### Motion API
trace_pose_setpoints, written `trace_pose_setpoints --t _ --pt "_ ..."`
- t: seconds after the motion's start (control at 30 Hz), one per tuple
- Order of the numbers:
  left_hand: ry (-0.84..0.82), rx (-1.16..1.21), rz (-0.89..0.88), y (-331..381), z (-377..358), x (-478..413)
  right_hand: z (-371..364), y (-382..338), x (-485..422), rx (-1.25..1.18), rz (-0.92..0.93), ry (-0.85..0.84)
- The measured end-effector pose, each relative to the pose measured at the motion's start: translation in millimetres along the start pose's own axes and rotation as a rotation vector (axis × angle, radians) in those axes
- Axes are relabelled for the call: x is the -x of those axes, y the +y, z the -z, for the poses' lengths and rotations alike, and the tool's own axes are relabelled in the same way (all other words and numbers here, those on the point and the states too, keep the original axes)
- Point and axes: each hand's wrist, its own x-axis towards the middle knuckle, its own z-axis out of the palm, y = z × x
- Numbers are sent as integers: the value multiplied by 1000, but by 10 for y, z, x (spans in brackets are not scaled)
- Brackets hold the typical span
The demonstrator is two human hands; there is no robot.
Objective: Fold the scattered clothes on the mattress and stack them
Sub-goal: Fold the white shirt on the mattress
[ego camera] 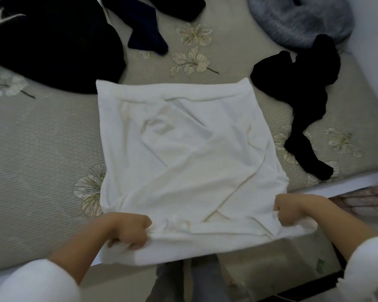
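Fingers of our L hand & R hand curl tight, gripping white garment; near edge of mattress.

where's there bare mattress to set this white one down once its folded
Biggest free patch: the left side of the mattress, nearer than the large black garment and left of the white garment. A smaller gap lies beyond it, between the navy garment and the black tights. The right side is crowded by the tights and the grey fuzzy garment.
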Motion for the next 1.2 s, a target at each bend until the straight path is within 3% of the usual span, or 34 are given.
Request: trace_pose_setpoints --t 0.17,0.3,0.47,0.6,0.77,0.93,1.07,1.2 --pt "196 270 -112 -156 406 151 359 -1 -16 -144 152 439" --pt "336 463 -228 -174 924 359 842 -77 -58 -242 223 680" --pt "434 482 -142 -264 1572 405 1664 -197 -215 -293 295 780" --pt "631 403 -30 -229 2227 339 2322 -310 -403 -270 330 867" --pt "1161 165 248 -205 2682 -89 2839 -405 -871 -247 232 1024" --pt "1168 311 413 -311 2387 -686 2694 -368 -1378 -328 89 938" --pt "1316 291 462 -290 2418 -825 2674 -271 -1549 -354 90 1065" --pt "1537 577 480 -201 2657 -735 2838 -309 -1572 -573 75 1211"
